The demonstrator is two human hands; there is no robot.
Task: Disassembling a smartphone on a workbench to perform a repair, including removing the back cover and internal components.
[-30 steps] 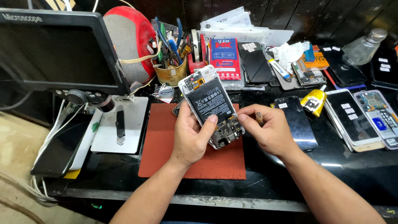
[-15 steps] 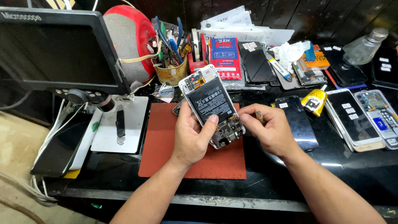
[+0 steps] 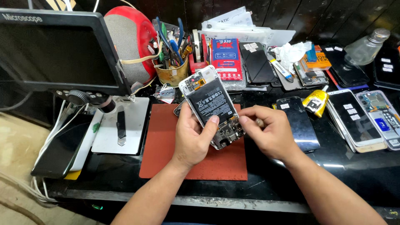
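The left hand [image 3: 193, 139] grips one opened phone [image 3: 210, 106] from beneath, thumb pressed on its lower board, holding it tilted above the red mat [image 3: 166, 141] on the counter [image 3: 354, 166]. Its back cover is off: black battery in the middle, a white frame, bare circuit boards at top and bottom. The right hand [image 3: 271, 135] pinches at the phone's lower right edge, fingers curled in. To the right, three more phones [image 3: 358, 121] lie flat, just past one yellow glue bottle [image 3: 315, 101].
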